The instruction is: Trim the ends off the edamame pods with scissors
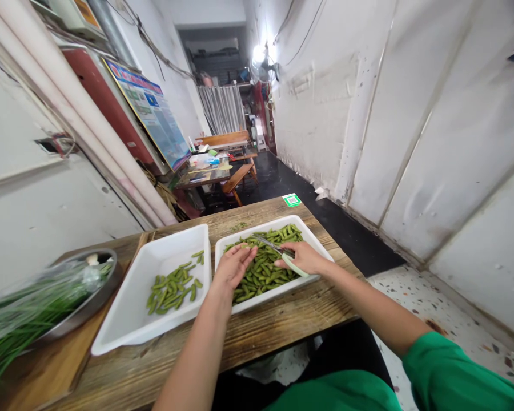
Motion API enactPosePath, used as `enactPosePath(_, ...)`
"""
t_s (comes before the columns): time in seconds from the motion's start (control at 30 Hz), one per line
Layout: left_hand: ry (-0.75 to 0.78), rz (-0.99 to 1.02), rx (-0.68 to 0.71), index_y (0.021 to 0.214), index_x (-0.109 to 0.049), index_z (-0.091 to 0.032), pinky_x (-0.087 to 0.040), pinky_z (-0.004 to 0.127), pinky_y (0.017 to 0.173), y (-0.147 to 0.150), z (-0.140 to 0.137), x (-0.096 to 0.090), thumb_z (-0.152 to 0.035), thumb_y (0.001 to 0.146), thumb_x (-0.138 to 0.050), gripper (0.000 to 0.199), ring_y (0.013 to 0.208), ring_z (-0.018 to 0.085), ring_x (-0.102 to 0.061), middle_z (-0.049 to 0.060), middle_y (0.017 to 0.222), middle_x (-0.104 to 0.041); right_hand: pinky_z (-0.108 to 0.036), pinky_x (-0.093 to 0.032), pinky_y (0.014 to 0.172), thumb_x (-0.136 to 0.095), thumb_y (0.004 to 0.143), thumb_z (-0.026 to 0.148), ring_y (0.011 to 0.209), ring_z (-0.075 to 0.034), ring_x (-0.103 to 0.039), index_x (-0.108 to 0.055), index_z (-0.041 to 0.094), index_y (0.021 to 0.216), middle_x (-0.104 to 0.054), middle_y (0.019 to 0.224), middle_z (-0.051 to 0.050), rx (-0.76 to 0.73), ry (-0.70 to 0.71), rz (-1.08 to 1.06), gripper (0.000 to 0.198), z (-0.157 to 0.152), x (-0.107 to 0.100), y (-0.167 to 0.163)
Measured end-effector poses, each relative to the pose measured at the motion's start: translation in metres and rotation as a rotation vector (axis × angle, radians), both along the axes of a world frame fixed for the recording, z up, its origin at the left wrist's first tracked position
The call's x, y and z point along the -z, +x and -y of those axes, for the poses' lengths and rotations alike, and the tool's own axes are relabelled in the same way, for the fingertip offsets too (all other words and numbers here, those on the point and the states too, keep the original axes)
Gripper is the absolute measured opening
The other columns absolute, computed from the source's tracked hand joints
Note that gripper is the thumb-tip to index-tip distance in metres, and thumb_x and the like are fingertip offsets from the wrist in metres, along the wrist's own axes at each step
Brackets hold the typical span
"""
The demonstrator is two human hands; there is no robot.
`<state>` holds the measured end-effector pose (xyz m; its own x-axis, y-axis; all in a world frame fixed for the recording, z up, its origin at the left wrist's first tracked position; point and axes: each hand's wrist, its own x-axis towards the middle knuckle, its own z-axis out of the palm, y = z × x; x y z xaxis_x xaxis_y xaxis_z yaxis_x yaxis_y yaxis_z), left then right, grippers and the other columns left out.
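My right hand (304, 258) grips a pair of scissors (289, 262) with pale green handles. Their metal blades point left over a white tray (325, 251) heaped with green edamame pods (268, 268). Above the left side of that heap, my left hand (235, 265) is closed, with thumb and fingers drawn together close to the blade tips. Whatever lies between those fingers is too small to make out. To the left, a second white tray (132, 274) holds a smaller, loose pile of pods (171, 292).
Both trays stand on a wooden table (282, 308). At the far left, a metal bowl (75, 314) with long green stalks in plastic (38, 308) sits on a wooden board (64, 371). A green QR card (292, 200) lies near the table's far edge. Beyond are another table (203, 174) and benches (240, 178).
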<state>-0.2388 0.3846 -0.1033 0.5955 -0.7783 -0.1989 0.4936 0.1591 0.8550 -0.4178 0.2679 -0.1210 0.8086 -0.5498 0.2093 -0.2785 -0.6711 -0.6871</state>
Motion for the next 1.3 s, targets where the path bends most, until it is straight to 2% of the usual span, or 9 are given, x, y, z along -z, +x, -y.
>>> enactPosePath(0.17,-0.007,-0.143,-0.015,0.079,-0.061,-0.012,-0.05,0.015,0.054,-0.016,-0.006,-0.01,0.001,0.07,-0.062,0.016,0.056,0.006,-0.059,0.0,0.063,-0.062,-0.024,-0.034,0.057,-0.067,0.068,0.054,0.062,-0.015,-0.052,-0.064,0.018,0.106,-0.062,0.074,-0.004,0.06,-0.109,-0.053,0.053,-0.018,-0.019,-0.01)
enactPosePath(0.27,-0.06,-0.143,-0.031,0.077,-0.061,-0.012,-0.051,0.016,0.057,-0.036,-0.012,-0.016,0.0,0.07,-0.062,0.014,0.059,0.007,-0.06,0.0,0.065,-0.063,-0.024,-0.033,0.057,-0.064,0.07,0.055,0.063,-0.016,-0.053,-0.064,0.019,0.1,-0.062,0.072,-0.004,0.042,-0.117,-0.089,0.046,-0.035,-0.033,-0.023)
enactPosePath(0.43,-0.089,-0.107,-0.072,0.078,-0.06,-0.014,-0.051,0.018,0.059,-0.058,-0.02,-0.018,-0.002,0.066,-0.066,0.018,0.063,0.009,-0.061,0.0,0.065,-0.063,-0.024,-0.034,0.055,-0.058,0.076,0.056,0.062,-0.016,-0.054,-0.061,0.018,0.084,-0.059,0.067,-0.003,0.062,-0.008,-0.058,0.038,-0.054,-0.046,-0.045)
enactPosePath(0.5,-0.092,-0.087,-0.077,0.076,-0.059,-0.014,-0.05,0.018,0.059,-0.063,-0.024,-0.016,-0.003,0.065,-0.068,0.018,0.062,0.009,-0.06,0.0,0.065,-0.063,-0.023,-0.035,0.052,-0.055,0.078,0.057,0.057,-0.014,-0.052,-0.058,0.018,0.078,-0.055,0.063,-0.001,0.009,0.134,-0.003,0.039,-0.06,-0.046,-0.052)
enactPosePath(0.67,-0.051,0.01,-0.106,0.077,-0.061,-0.013,-0.049,0.018,0.061,-0.075,-0.035,-0.01,-0.011,0.059,-0.074,0.022,0.062,0.008,-0.06,-0.001,0.066,-0.062,-0.02,-0.037,0.04,-0.05,0.075,0.066,0.041,-0.008,-0.047,-0.048,0.018,0.075,-0.049,0.058,0.004,-0.139,0.754,0.106,0.048,-0.087,-0.029,-0.06)
enactPosePath(0.77,-0.017,0.072,-0.123,0.075,-0.061,-0.013,-0.048,0.02,0.061,-0.081,-0.039,-0.004,-0.016,0.054,-0.077,0.027,0.06,0.008,-0.06,-0.002,0.064,-0.062,-0.019,-0.039,0.037,-0.05,0.072,0.069,0.039,-0.007,-0.046,-0.046,0.018,0.074,-0.049,0.058,0.005,-0.085,0.92,0.158,0.052,-0.104,-0.014,-0.057)
enactPosePath(0.9,-0.001,0.143,-0.179,0.076,-0.061,-0.013,-0.048,0.023,0.062,-0.086,-0.041,0.004,-0.021,0.05,-0.079,0.033,0.06,0.01,-0.06,-0.002,0.062,-0.063,-0.019,-0.041,0.038,-0.054,0.072,0.066,0.039,-0.007,-0.048,-0.046,0.017,0.073,-0.05,0.057,0.005,-0.06,0.947,0.183,0.049,-0.111,-0.001,-0.052)
enactPosePath(1.1,0.014,0.206,-0.223,0.077,-0.062,-0.012,-0.048,0.026,0.062,-0.085,-0.043,0.008,-0.025,0.051,-0.08,0.034,0.059,0.012,-0.061,0.0,0.061,-0.064,-0.019,-0.04,0.037,-0.056,0.073,0.063,0.038,-0.007,-0.049,-0.047,0.017,0.073,-0.051,0.055,0.005,-0.05,0.933,0.144,0.046,-0.108,-0.001,-0.05)
enactPosePath(1.3,0.065,0.288,-0.139,0.075,-0.065,-0.011,-0.05,0.027,0.061,-0.084,-0.044,0.009,-0.027,0.051,-0.079,0.032,0.058,0.014,-0.062,0.003,0.063,-0.066,-0.018,-0.038,0.036,-0.057,0.072,0.062,0.038,-0.006,-0.047,-0.046,0.017,0.069,-0.049,0.054,0.006,-0.1,0.887,0.102,0.046,-0.108,-0.003,-0.046)
